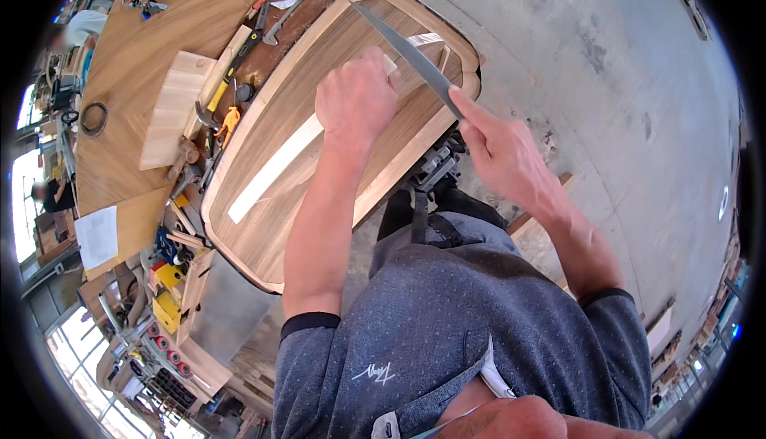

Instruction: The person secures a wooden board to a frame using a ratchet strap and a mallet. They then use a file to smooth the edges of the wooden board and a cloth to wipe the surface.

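Observation:
My right hand (pixel 507 152) grips the near end of a long, grey, tapered file (pixel 411 56), its index finger stretched along the blade. The file slants up and left over a rounded wooden panel (pixel 239 251) with a pale border. My left hand (pixel 357 100) is closed above the panel's middle, left of the file. The edge of a small pale wooden piece (pixel 390 65) shows past its fingers; the rest is hidden by the hand. A pale strip (pixel 275 169) runs along the panel below my left hand. A lighter curved strip (pixel 424 39) shows beyond the file.
Left of the panel lie a yellow-handled hammer (pixel 227 80), a pale board (pixel 177 108) and orange pliers (pixel 229 124). Farther left is a herringbone wooden tabletop (pixel 128 148) with keys (pixel 145 6), a dark ring (pixel 94 119) and white paper (pixel 97 237). Concrete floor (pixel 630 120) lies right.

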